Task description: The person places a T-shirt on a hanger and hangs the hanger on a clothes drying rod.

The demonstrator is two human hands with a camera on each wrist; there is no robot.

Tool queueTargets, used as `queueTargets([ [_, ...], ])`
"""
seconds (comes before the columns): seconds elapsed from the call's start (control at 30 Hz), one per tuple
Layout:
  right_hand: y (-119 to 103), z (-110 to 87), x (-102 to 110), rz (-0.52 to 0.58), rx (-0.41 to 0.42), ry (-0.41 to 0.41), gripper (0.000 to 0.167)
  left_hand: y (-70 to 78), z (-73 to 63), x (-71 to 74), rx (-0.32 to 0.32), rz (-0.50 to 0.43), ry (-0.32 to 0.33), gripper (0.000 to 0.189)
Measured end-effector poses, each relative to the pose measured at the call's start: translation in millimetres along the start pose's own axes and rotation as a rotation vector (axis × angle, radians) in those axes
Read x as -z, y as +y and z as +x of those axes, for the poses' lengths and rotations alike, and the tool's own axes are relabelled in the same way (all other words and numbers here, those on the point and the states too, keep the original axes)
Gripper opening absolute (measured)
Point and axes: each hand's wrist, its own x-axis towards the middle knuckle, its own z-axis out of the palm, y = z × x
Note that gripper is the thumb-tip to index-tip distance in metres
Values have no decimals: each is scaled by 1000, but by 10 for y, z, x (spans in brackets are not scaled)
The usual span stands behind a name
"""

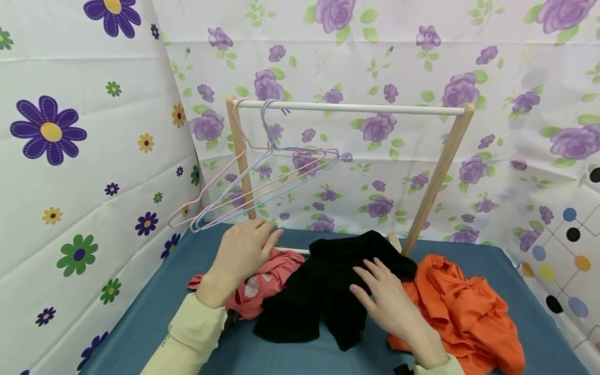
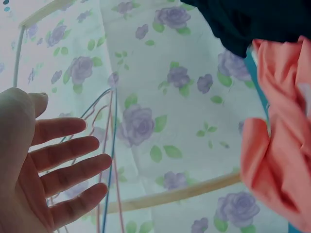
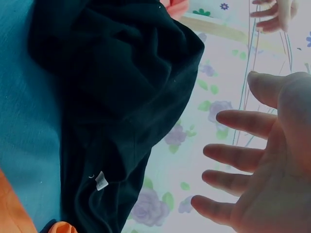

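My left hand (image 1: 246, 250) hovers over the pink cloth (image 1: 267, 284), just below the hangers, its fingers loosely extended and holding nothing. In the left wrist view its fingers (image 2: 73, 165) are spread in front of the hangers. A pink hanger (image 1: 204, 192) and a blue hanger (image 1: 272, 196) hang at the rail's left end. My right hand (image 1: 389, 302) is over the right side of a crumpled black garment (image 1: 323, 291), fingers spread and empty. An orange garment (image 1: 469, 312) lies bunched to the right of it. A small white tag (image 3: 101, 181) shows on the black fabric.
A rack with a white rail (image 1: 365, 108) and wooden posts (image 1: 438, 179) stands at the back of the blue table (image 1: 154, 317). Flowered sheeting (image 1: 403, 67) covers the back and left sides. A white lower bar (image 1: 300, 251) shows behind the clothes.
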Motion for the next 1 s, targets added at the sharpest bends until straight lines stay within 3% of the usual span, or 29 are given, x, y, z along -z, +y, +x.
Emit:
queueTargets([
  [0.3,-79,61,-48,-22,62,2,46,-108,53,102,-18,18,60,18],
  [0.73,-162,154,-181,-57,146,-4,41,-253,311,277,-174,120,181,13],
  [1.0,-239,246,-220,-16,169,-1,39,-352,512,395,-162,190,231,19],
])
